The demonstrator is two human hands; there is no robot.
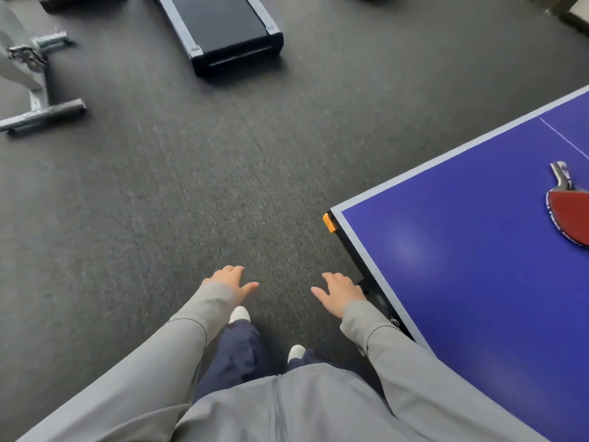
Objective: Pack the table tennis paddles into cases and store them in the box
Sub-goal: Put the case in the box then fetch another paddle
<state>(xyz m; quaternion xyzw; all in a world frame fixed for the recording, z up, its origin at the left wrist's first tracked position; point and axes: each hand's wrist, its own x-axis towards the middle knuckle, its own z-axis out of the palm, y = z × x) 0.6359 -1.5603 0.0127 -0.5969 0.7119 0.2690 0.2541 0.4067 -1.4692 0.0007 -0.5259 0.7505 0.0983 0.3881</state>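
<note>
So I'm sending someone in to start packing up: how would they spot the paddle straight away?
Find the blue table tennis table filling the right of the view. The table tennis paddle lies flat on it near the right edge, partly cut off, red rubber up, dark handle pointing away. It is the only loose thing visible on the tabletop.

red paddle [570, 215] cut by right edge (blade partly), treadmill [220, 30] cropped at top

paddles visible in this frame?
1: a red paddle lying on the blue table at the right edge, partly cut off. More may lie outside the frame.
</note>
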